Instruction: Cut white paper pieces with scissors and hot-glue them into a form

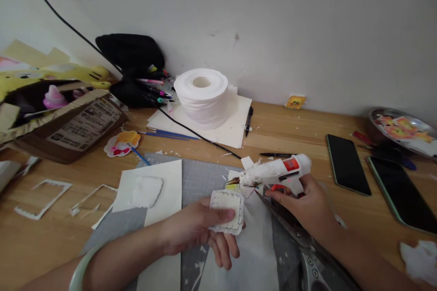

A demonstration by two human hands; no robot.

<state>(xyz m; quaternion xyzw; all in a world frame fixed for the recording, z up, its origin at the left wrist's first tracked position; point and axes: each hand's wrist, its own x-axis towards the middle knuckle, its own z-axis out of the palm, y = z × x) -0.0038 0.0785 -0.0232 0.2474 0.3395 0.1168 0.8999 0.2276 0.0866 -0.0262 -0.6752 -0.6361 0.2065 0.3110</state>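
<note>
Between the thumb and fingers of my left hand (205, 227) is a small, roughly square white paper piece (226, 204) with a dark line drawn round its edge. My right hand (303, 200) grips a white glue gun (273, 170) with a red patch; its brownish metal tip points left, just above the paper piece. Large scissors (300, 236) lie beneath my right hand and forearm. Under my left hand are white sheets (162, 236) on a grey cutting mat (201, 182). A cut-out outline (146, 191) shows on the sheet at the left.
A white paper roll (201, 100) stands on sheets near the wall. A cardboard box (82, 122) and black pouch (133, 54) are at left. Two phones (348, 163) and a metal bowl (403, 129) sit at right. A black cable (191, 129) crosses the table (273, 122).
</note>
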